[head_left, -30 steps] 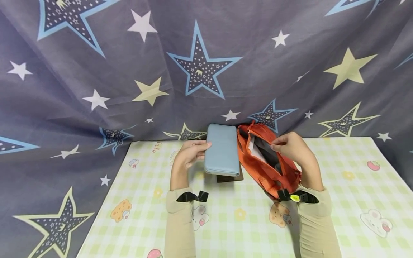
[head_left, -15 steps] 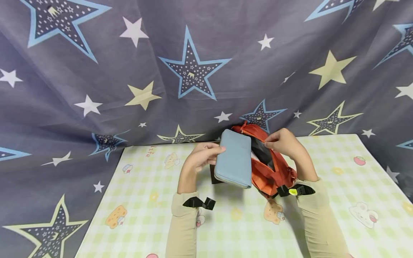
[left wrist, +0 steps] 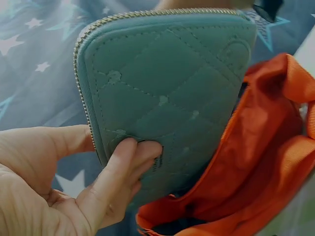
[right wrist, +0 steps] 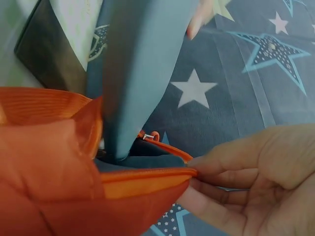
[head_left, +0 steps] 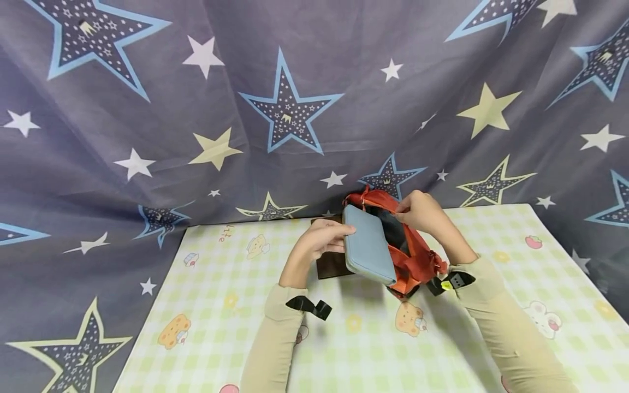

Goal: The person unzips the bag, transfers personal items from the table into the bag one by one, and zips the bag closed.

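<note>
A light blue zip-around wallet [head_left: 369, 243] is gripped at its left side by my left hand [head_left: 321, 240]. In the left wrist view its quilted face and gold-toned zip show, with the thumb behind and fingers across the front. An orange bag [head_left: 415, 256] with a dark grey lining stands on the table to the right. My right hand [head_left: 421, 212] pinches the bag's far-right edge, and its mouth gapes. From the right wrist, the lower end of the wallet [right wrist: 142, 73] reaches into the bag's opening [right wrist: 142, 162].
A flat dark brown item [head_left: 331, 266] lies on the table behind and below the wallet. The table has a green checked cloth [head_left: 221, 327] with cartoon prints. A grey curtain with stars [head_left: 304, 180] hangs along its far edge.
My left hand has carried the wallet right, from beside the bag to over its mouth, and tilted it. More of the brown item shows. My right hand keeps its pinch on the bag's edge.
</note>
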{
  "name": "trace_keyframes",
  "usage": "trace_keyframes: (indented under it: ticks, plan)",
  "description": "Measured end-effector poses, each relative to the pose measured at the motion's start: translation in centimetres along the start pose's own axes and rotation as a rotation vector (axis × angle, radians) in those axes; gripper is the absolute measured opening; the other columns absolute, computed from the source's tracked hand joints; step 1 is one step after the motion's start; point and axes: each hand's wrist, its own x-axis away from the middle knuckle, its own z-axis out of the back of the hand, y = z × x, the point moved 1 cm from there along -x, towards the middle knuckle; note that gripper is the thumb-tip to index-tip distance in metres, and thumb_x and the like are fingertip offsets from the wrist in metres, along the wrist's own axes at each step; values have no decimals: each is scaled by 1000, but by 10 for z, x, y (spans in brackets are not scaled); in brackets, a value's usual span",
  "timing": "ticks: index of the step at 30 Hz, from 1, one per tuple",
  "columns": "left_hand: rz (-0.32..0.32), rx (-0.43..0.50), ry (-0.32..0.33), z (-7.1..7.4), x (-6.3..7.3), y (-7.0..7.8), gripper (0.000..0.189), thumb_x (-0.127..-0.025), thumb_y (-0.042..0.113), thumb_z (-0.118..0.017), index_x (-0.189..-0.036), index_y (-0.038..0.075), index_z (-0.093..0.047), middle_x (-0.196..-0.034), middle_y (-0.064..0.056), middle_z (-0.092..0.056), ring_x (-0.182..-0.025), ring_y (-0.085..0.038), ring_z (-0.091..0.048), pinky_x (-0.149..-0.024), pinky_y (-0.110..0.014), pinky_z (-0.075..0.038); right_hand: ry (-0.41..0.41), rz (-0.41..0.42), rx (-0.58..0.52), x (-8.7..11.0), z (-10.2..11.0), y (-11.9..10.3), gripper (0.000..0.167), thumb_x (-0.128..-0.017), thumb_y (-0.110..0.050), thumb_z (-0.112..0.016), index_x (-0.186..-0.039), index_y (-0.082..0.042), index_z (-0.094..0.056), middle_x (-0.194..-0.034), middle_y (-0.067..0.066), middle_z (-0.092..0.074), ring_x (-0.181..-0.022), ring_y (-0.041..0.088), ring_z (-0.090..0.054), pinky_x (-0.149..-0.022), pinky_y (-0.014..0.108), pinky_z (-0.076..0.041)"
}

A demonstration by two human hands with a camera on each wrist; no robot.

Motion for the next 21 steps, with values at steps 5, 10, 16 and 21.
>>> trace_keyframes:
  ticks: [5, 10, 16, 21]
  plan:
    - [14, 31, 50, -5, -6, 0, 28, -93, 14, -71, -113, -6, -69, -78, 2, -72, -67, -8, -70, -69, -24, -62, 10, 19, 27, 0, -2, -7, 17, -92, -6, -67, -97, 6, -79, -92, 22, -77, -69, 24, -67, -63, 37, -54]
    - [-26, 130, 125, -13, -12, 2, 20, -93, 9, -70, -106, -7, -69, -70, 2, -70, -60, -7, -69, -63, -22, -61, -20, -3, 62, 1, -5, -8, 13, -88, -4, -70, -94, 3, -79, -92, 17, -77, -77, 26, -66, -72, 43, -56]
    - [-69, 200, 190, -20, -22, 8, 8, -92, 6, -70, -89, 0, -67, -62, 2, -66, -51, -5, -65, -56, -19, -58, -101, -24, 140, 4, -3, -7, 35, -72, 5, -67, -54, -14, -42, -56, -4, -32, -56, 13, -26, -53, 28, -25]
    - [-59, 207, 230, -22, -30, 11, 11, -90, 7, -72, -83, 4, -64, -60, 2, -64, -49, -5, -63, -60, -22, -60, -134, 0, 137, 8, 1, -3, 44, -67, 7, -60, -55, -20, -27, -58, -5, -18, -57, 12, -16, -54, 26, -16]
